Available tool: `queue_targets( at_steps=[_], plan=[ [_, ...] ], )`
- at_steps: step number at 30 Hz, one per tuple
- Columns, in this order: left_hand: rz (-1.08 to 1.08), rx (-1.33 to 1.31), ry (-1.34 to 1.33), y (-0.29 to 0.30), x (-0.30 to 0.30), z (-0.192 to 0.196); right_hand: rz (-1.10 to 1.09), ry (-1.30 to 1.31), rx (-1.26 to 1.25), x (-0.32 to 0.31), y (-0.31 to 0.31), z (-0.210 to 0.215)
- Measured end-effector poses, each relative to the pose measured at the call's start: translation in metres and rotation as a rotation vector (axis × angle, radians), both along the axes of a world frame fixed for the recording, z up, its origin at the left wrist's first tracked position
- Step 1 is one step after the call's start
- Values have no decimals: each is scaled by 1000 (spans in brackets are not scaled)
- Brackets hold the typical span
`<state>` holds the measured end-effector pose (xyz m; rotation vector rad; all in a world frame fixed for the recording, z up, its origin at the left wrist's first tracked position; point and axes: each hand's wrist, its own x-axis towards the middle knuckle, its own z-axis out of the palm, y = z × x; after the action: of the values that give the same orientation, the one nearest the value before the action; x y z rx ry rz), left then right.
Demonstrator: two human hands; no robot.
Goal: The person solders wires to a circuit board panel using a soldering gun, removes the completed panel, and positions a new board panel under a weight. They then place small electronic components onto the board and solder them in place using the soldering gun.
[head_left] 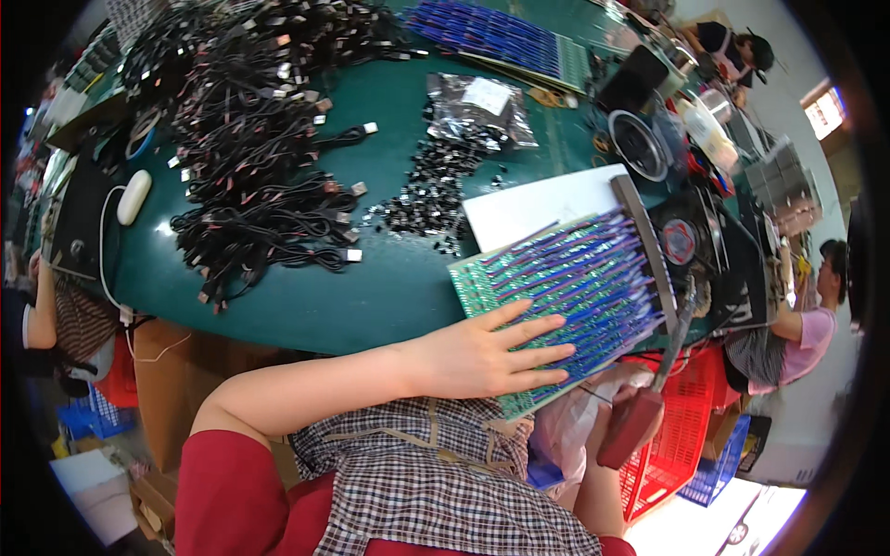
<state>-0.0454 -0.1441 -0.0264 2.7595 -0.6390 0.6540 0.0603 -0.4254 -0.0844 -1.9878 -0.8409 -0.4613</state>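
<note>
My left hand (pixel 482 357) lies flat, fingers spread, on a green circuit board panel (pixel 475 283). Rows of blue and dark red wires (pixel 575 287) run across that panel. A long grey-brown bar (pixel 646 246) sits along its right end, and a white sheet (pixel 547 204) shows beyond its far edge. At the lower right, my right hand (pixel 603 426) is closed around a tool with a reddish-brown handle (pixel 632 431). Its grey shaft (pixel 679 338) points up beside the panel's right end; the handle partly hides the fingers.
Black cables (pixel 260 139) lie heaped at left. Small black parts (pixel 426 190) lie scattered near a clear bag (pixel 482 107). Another wired panel stack (pixel 501 42) sits at the back. A round metal-rimmed dish (pixel 638 145) stands right; a red crate (pixel 672 454) is below. Other people sit nearby.
</note>
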Motion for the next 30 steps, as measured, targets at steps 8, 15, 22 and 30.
queue_targets(
  at_steps=[8, 15, 22, 30],
  plan=[
    [716, -804, -33, 41, -40, 9, 23, 370, 6, -45, 14, 55],
    [960, -603, 236, 60, -10, 4, 82, 509, 313, -48, 24, 55],
    [1002, -674, 236, 64, -3, 4, 118, 639, 347, -42, 25, 67],
    [714, -1882, 371, 51, -34, 23, 291, 1035, 264, -31, 49, 102]
  ],
)
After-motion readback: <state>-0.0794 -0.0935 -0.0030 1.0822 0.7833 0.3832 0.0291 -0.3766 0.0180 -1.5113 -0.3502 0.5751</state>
